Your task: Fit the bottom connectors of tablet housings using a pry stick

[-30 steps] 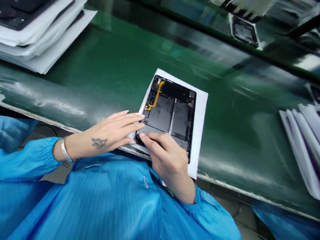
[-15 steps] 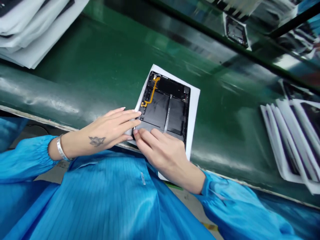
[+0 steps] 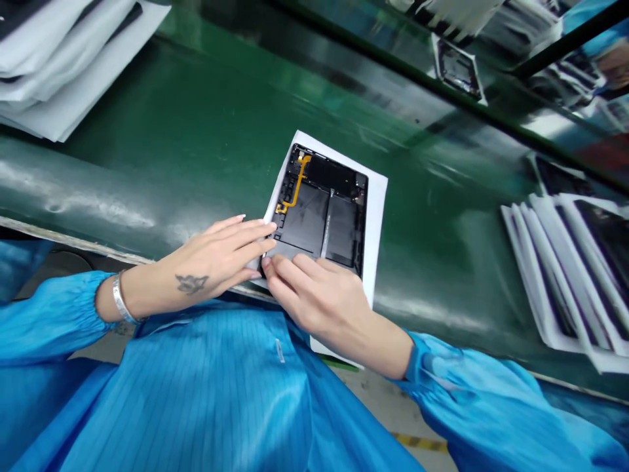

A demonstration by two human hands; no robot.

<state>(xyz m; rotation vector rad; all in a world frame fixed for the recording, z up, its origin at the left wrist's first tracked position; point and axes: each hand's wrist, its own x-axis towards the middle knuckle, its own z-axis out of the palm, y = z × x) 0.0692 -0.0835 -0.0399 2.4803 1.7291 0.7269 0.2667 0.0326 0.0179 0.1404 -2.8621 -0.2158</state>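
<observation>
An opened black tablet [image 3: 307,219] lies on a white sheet [image 3: 376,216] at the edge of the green bench. Along its upper left side runs an orange flex cable [image 3: 299,187]. My left hand [image 3: 219,255] is flat with its fingers stretched out, the fingertips touching the tablet's left edge. My right hand [image 3: 322,288] rests over the lower part of the tablet, fingers curled and pressed together near the lower left corner. Whatever may be between those fingers is hidden.
Stacks of white sheets with dark panels stand at the upper left [image 3: 83,72] and at the right [image 3: 555,275]. Behind a dark rail, another opened device [image 3: 458,67] lies at the back. The green bench [image 3: 211,118] runs across the view.
The whole view has shifted slightly. Both hands keep nearly the same place on the tablet.
</observation>
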